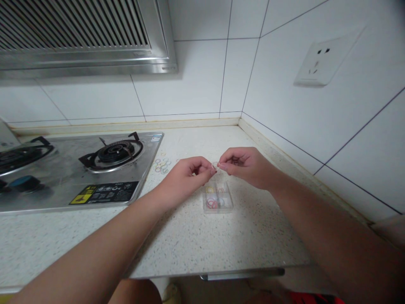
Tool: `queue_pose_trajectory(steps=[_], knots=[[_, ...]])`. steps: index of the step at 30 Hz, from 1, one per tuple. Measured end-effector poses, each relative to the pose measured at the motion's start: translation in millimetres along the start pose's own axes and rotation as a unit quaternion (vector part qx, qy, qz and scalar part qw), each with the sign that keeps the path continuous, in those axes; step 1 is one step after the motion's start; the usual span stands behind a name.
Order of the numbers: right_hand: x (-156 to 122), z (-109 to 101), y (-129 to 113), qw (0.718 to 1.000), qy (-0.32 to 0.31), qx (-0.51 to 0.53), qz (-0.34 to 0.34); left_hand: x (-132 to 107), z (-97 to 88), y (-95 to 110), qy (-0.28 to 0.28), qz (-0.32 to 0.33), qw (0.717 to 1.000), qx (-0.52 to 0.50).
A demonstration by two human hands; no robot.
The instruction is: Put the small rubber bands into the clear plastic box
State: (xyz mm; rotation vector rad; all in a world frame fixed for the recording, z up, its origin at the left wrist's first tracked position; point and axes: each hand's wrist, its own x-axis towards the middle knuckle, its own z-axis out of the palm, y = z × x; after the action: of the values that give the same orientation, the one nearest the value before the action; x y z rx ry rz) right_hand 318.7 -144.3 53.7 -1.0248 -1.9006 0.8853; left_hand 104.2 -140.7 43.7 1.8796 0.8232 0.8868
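Note:
My left hand (186,175) and my right hand (245,165) meet above the counter, both pinched on one small pale elastic ring (215,165) stretched between their fingertips. Just below them a small clear plastic box (217,197) with compartments sits on the counter and holds red, yellow and other small rings. A loose scatter of coloured rings (160,165) lies on the counter to the left of my left hand, close to the stove edge.
A steel gas stove (72,173) with two burners fills the left of the speckled counter (196,236). A range hood (82,38) hangs above it. White tiled walls form a corner, with a socket (319,61) on the right wall. A drawer handle (242,274) shows under the counter's front edge.

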Motion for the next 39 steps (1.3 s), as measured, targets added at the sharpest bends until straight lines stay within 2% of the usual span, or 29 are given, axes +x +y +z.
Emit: queue_pose_trajectory(steps=[4, 11, 15, 21, 26, 33, 39], knots=[[0.2, 0.2, -0.6, 1.0, -0.008, 0.002, 0.001, -0.2, -0.3, -1.6, -0.005, 0.003, 1.0, 0.012], [0.2, 1.1, 1.6, 1.0, -0.011, -0.014, -0.004, 0.1, -1.8, 4.6, 0.018, -0.003, 1.0, 0.016], [0.3, 1.7, 2.0, 1.0, 0.001, -0.026, -0.01, -0.1, -3.4, 6.1, 0.019, -0.024, 1.0, 0.004], [-1.2, 2.0, 2.3, 0.997, 0.005, -0.07, -0.026, 1.1, -3.3, 5.5, -0.01, -0.071, 0.995, -0.066], [-2.7, 1.4, 4.9, 0.992, 0.004, -0.111, -0.057, 2.1, -3.8, 4.4, -0.025, -0.109, 0.992, -0.055], [-2.6, 2.4, 5.3, 0.987, -0.006, -0.139, -0.082, 1.8, -3.9, 4.0, -0.037, -0.111, 0.99, -0.075], [-2.5, 1.0, 4.8, 0.989, 0.005, -0.134, -0.057, 2.0, -6.5, 2.2, -0.034, -0.092, 0.993, -0.061]])
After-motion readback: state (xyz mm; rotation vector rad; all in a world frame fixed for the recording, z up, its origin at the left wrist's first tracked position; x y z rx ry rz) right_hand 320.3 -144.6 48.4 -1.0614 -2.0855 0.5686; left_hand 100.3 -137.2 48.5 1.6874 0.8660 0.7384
